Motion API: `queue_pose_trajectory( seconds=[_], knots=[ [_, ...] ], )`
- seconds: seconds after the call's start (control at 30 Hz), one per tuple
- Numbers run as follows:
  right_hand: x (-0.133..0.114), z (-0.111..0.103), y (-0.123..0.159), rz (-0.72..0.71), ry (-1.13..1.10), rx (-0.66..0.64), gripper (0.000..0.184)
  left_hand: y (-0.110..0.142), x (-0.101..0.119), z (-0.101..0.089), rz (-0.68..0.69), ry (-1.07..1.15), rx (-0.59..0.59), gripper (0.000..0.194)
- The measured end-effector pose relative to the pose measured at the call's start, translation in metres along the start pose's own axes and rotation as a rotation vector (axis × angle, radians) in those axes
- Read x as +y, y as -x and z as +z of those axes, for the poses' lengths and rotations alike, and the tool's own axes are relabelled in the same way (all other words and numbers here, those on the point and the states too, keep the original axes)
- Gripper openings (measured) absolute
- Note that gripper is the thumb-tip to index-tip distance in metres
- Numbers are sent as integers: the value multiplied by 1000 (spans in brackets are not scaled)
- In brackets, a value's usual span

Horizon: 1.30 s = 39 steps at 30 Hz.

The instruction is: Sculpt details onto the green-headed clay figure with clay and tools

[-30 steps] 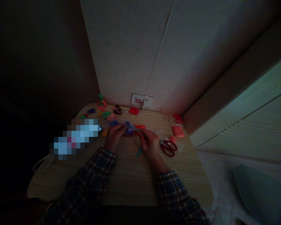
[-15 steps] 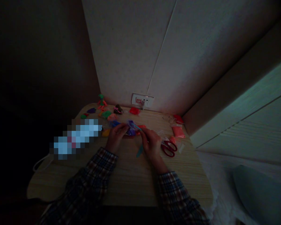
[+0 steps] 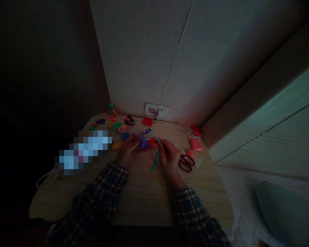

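Note:
My left hand is closed, fingertips pinching a clear plastic bag of purple clay. In my right hand is a thin light-blue modelling tool, gripped between thumb and fingers and slanting up to the left. A small lump of purple clay sits at its tip, apart from the bag. Below, between the hands, lies a flat teal tool on the table. Beside my right hand rest scissors with dark red handles; their blades are hidden. Orange-red clay shows behind my right fingers.
On the wooden table, a green and orange figure stands at the back left. Near it are green clay and a brown lump. Red packets and a pink packet lie farther right. A blurred-out bright object is at left.
The blue tool's tip has come up out of the purple clay at the bag, now carrying a small purple lump. My right hand has shifted slightly right.

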State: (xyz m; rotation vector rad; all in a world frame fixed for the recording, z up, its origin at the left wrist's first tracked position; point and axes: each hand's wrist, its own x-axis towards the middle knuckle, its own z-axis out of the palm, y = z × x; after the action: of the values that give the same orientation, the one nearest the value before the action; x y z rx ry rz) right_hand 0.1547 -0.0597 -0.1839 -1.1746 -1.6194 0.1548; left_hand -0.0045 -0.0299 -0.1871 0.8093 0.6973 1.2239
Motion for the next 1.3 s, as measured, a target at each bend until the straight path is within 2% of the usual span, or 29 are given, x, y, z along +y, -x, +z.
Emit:
queue_pose_trajectory(
  seconds=[0.2, 0.43, 0.67, 0.8, 0.9, 1.07, 1.17, 1.3],
  knots=[
    [-1, -3, -1, 53, -53, 74, 20, -4, -4, -6, 91, -94, -12, 35],
    [-2, -8, -3, 171, -99, 144, 31, -5, -2, -15, 186, -310, -29, 30],
    [1, -10, -3, 272, -129, 155, 42, -4, 9, -13, 227, -436, 54, 27],
    [1, -8, -3, 271, -127, 98, 39, -4, 10, -13, 233, -555, 68, 28],
    [5, -12, -9, 272, -108, 67, 33, -5, 10, -16, 332, -689, 99, 28],
    [33, -33, -24, 310, 81, 106, 23, -8, 5, -21, 467, -925, 106, 23],
    [49, -41, -25, 295, 137, -46, 17, -8, 2, -22, 508, -1086, 86, 21],
    [55, -38, -18, 270, 129, -418, 8, -9, -2, -24, 538, -1203, 49, 21]
  ],
)
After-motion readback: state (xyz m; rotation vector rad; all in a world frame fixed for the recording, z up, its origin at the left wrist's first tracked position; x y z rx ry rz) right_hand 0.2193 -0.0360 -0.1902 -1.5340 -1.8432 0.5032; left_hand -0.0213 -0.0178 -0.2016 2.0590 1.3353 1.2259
